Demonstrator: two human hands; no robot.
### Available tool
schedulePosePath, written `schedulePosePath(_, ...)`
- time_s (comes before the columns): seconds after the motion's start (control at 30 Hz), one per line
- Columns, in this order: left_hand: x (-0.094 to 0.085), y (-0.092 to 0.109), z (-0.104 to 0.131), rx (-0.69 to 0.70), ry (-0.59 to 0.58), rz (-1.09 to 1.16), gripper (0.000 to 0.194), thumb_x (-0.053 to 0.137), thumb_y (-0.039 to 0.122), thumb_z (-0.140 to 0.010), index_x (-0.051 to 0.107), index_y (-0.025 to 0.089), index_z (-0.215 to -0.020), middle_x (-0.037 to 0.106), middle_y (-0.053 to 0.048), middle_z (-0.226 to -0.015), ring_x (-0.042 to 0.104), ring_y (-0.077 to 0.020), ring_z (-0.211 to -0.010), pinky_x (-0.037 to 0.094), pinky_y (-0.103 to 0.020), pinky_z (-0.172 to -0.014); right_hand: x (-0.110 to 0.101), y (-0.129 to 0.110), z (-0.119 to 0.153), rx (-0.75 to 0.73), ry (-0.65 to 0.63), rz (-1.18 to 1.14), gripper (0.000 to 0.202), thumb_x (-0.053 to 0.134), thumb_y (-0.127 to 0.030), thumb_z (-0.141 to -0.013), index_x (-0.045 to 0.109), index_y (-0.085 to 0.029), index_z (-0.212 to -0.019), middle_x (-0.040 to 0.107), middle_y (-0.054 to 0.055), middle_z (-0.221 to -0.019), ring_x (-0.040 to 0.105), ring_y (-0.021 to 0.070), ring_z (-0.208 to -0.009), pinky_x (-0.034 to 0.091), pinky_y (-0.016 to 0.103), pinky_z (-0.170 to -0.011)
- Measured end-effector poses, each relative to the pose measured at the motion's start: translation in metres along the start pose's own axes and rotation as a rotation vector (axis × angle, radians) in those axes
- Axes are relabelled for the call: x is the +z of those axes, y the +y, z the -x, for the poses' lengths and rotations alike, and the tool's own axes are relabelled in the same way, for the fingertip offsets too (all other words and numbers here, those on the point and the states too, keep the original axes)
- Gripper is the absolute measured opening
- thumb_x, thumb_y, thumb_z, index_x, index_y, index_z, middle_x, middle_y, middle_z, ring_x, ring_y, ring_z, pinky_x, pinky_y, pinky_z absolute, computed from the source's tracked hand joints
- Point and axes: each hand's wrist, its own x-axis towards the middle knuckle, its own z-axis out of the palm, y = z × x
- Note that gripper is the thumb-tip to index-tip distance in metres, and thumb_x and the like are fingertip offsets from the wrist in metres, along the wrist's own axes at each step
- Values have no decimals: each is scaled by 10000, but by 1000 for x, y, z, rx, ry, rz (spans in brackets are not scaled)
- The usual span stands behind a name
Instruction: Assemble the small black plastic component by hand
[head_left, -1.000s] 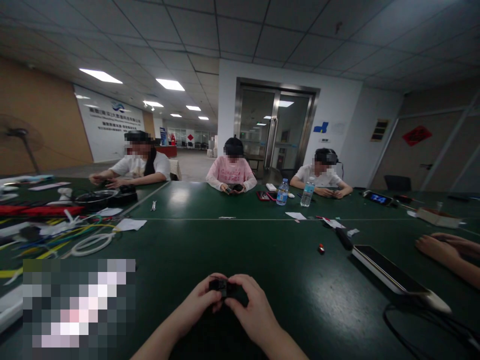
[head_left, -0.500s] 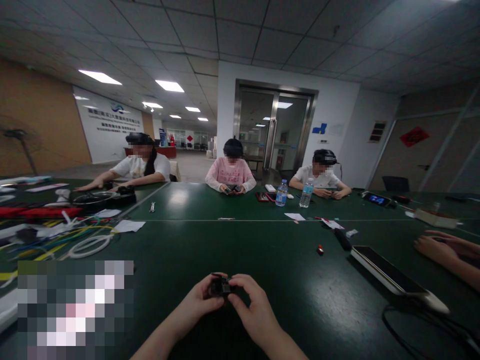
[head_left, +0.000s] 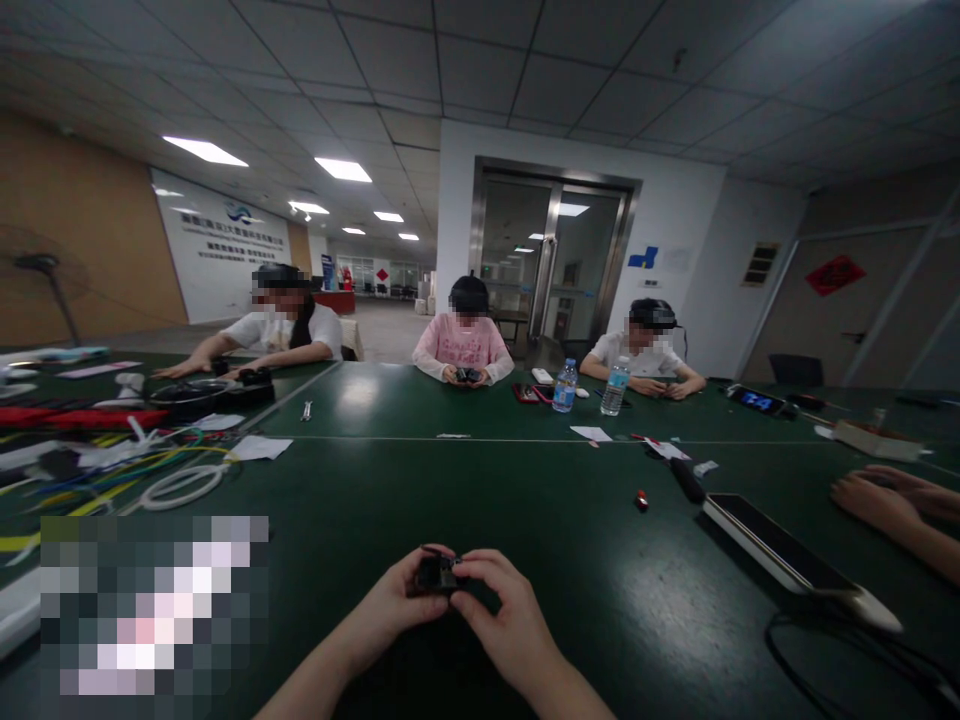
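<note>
A small black object [head_left: 436,574] is held between my two hands, low in the middle of the view above the dark green table [head_left: 360,540]. My left hand [head_left: 394,600] grips its left side, thumb in front and fingers behind. My right hand [head_left: 501,605] pinches its right side between thumb and fingertips. Small parts on its top are too fine to make out, and the fingers hide both of its ends.
Cables [head_left: 180,487] and a red strip lie at left. A white-edged device [head_left: 787,550] and black cord lie at right, near another person's hands [head_left: 885,500]. Bottles [head_left: 564,386], papers [head_left: 261,449] and a small red item [head_left: 641,500] are farther off. Three people sit opposite.
The fingers of my right hand have shifted slightly on the black object, which looks a little tilted compared with before. The whole view has moved slightly.
</note>
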Motion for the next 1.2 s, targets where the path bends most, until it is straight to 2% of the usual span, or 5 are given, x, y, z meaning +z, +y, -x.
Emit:
schedulePosePath(0.23, -3, -1, -1, 3, -38, 14, 514, 739, 268, -605, 536, 233, -1076, 625, -41, -1019, 549, -219, -932, 374, -347, -823, -3, -6, 0, -21, 17, -32, 242, 578, -132, -743, 605, -242, -958, 611, 34, -998, 576, 193, -965, 464, 349, -864)
schedulePosePath(0.4, -2, -1, -2, -4, -32, 21, 468, 742, 271, -599, 551, 226, -1023, 618, -24, -965, 554, -205, -890, 378, -336, -800, -3, -3, 0, -4, 4, -17, 202, 575, -169, -757, 629, -241, -938, 600, 49, -1045, 567, 206, -1000, 456, 368, -882)
schedulePosePath(0.63, -4, -4, -3, 18, -43, -3, 450, 732, 271, -615, 542, 216, -1019, 615, -17, -927, 558, -193, -848, 378, -316, -757, -1, 0, -1, -34, 16, -41, 195, 595, -175, -750, 648, -226, -930, 615, 57, -1011, 582, 193, -964, 462, 357, -873)
schedulePosePath(1.2, -6, -8, -3, 49, -91, 74, 391, 682, 257, -693, 550, 226, -1060, 628, -42, -978, 571, -222, -947, 404, -382, -872, -3, -3, 0, -15, -1, -49, 190, 575, -182, -763, 619, -235, -940, 596, 45, -1027, 574, 201, -977, 466, 366, -871)
